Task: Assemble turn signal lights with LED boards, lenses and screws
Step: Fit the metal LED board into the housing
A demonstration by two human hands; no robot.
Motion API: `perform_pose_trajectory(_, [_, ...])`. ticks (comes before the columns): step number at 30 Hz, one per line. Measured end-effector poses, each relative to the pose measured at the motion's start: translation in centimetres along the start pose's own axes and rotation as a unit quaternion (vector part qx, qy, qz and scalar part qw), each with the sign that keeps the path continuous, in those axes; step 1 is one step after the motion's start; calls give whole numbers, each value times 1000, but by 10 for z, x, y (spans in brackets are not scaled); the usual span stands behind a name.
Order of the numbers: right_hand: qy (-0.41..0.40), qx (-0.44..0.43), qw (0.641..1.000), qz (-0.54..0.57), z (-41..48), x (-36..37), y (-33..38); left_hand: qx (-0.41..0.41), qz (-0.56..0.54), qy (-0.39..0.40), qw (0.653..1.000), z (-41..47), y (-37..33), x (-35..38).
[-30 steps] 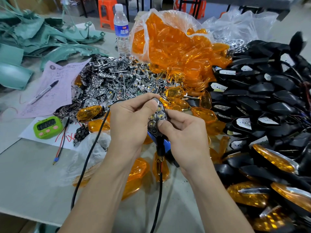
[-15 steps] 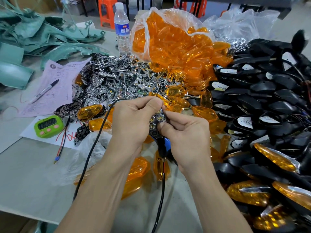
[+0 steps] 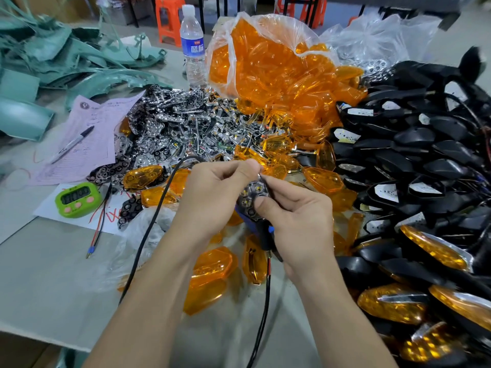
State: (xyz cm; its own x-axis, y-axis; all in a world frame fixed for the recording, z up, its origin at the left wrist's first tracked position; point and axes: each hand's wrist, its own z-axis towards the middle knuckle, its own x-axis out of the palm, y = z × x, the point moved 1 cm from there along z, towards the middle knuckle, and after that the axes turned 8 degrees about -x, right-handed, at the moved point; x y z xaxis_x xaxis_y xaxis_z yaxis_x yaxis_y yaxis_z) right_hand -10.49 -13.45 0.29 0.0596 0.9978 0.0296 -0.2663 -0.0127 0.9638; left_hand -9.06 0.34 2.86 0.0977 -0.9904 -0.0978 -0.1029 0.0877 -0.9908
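Observation:
A turn signal housing with a chrome reflector and lit LEDs (image 3: 251,197) is held upright between both hands over the table's middle. My left hand (image 3: 212,197) pinches its top tip with curled fingers. My right hand (image 3: 295,219) grips its lower body, thumb pressed on the reflector face. A black and red wire (image 3: 261,309) hangs from the housing toward me. Another black cable (image 3: 148,229) runs from behind my left hand down its left side. Chrome reflectors (image 3: 186,128), orange lenses (image 3: 279,75) in a bag and black housings (image 3: 414,155) lie in piles behind.
Finished lights with orange lenses (image 3: 393,304) are stacked at the right. Loose orange lenses (image 3: 210,274) lie under my wrists. A green timer (image 3: 77,199), pink papers with a marker (image 3: 71,144), a water bottle (image 3: 192,46) and teal plastic panels (image 3: 53,62) sit left and back.
The housing has tilted so its reflector face with lit LEDs shows more. My left fingers have shifted to its top tip; both hands stay in about the same place.

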Motion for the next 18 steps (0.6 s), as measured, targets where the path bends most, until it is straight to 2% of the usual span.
perform_pose_trajectory(2, [-5,-3,1000,5,1,0,0,-3,-14,17,1000,-2,0,0])
perform_pose_trajectory(6, [-6,-4,1000,4,0,4,-2,31,-39,-45,998,-3,3,7])
perform_pose_trajectory(11, [23,-6,1000,16,-2,5,1,25,-53,-65,996,1,2,5])
perform_pose_trajectory(15, [38,2,998,44,-2,3,3,1,-59,-45,997,3,-2,0])
perform_pose_trajectory(18, [19,6,996,85,-1,2,4,-23,-41,8,999,3,-6,-4])
